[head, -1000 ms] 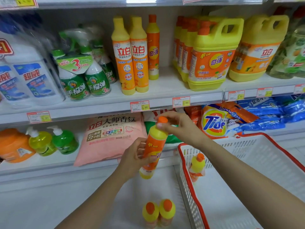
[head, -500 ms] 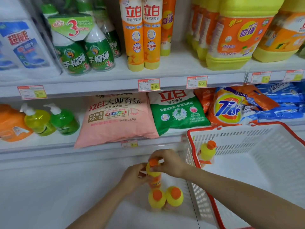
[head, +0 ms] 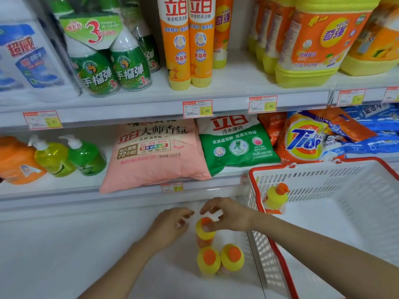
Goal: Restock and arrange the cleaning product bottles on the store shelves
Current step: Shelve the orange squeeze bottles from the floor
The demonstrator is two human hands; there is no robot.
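A yellow bottle [head: 205, 233] with an orange cap is stood on the bottom shelf [head: 64, 255], its top pinched by the right hand [head: 231, 215]. The left hand [head: 170, 223] is held just beside it, fingers loosely curled, empty. Two matching bottles [head: 208, 263] are set in front; another bottle [head: 274, 197] is seen in the red-rimmed basket [head: 367, 162]. "Tide" is read on an orange bag [head: 306, 139], "立白" on a pink bag [head: 155, 160], "3.50" on a price tag [head: 197, 108].
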